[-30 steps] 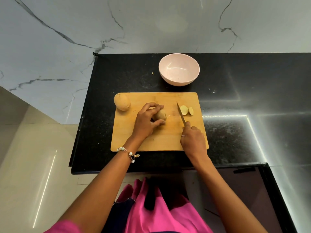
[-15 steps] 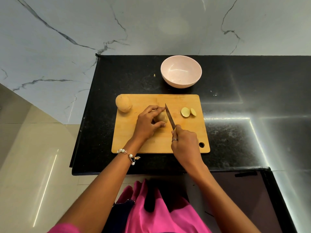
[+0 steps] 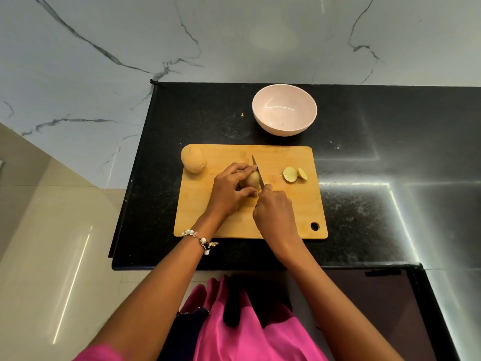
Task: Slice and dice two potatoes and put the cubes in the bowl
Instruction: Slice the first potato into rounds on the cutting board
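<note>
A wooden cutting board (image 3: 286, 212) lies on the black counter. My left hand (image 3: 229, 190) grips a partly cut potato (image 3: 253, 180) at the board's middle. My right hand (image 3: 276, 213) holds a knife (image 3: 257, 171) whose blade rests against the potato's right end, tip pointing away from me. Two potato slices (image 3: 295, 174) lie on the board to the right. A whole potato (image 3: 194, 160) sits at the board's far left corner. An empty pale pink bowl (image 3: 284, 112) stands behind the board.
The black counter (image 3: 364, 152) ends at a left edge beside a marble wall and a near edge by my body. A tiny potato scrap (image 3: 242, 115) lies left of the bowl. Pink clothing fills the bottom of the view.
My right hand brought the knife leftward from beside the slices to the held potato's end. My left hand kept its grip on the potato.
</note>
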Motion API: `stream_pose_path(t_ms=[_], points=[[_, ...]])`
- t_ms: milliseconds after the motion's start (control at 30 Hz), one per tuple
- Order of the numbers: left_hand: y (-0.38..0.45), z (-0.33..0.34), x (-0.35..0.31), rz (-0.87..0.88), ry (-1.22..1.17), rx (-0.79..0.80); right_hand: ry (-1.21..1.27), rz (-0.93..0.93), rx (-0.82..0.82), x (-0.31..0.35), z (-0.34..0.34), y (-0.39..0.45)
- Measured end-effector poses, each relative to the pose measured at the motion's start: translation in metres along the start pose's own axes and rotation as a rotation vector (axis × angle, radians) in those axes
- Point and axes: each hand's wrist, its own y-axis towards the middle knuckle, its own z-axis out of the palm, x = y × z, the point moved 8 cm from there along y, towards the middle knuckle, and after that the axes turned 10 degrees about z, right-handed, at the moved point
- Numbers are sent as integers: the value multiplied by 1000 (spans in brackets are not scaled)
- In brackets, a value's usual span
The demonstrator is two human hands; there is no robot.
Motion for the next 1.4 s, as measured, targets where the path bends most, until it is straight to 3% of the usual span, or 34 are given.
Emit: stream_pose_path(t_ms=[333, 600, 967, 1233, 1400], points=[[-2, 0, -2, 13, -13, -25, -66, -68, -16, 10, 6, -2], [-2, -1, 1, -12, -24, -26, -138, 18, 54, -15, 33, -38], [-1, -4, -1, -60, -54, -23, -201, 59, -21, -47, 35, -26], [-3, -3, 0, -98, -55, -25, 39, 95, -110, -77, 7, 5], [-3, -4, 0, -103, -49, -26, 266, 53, -126, -54, -17, -7]])
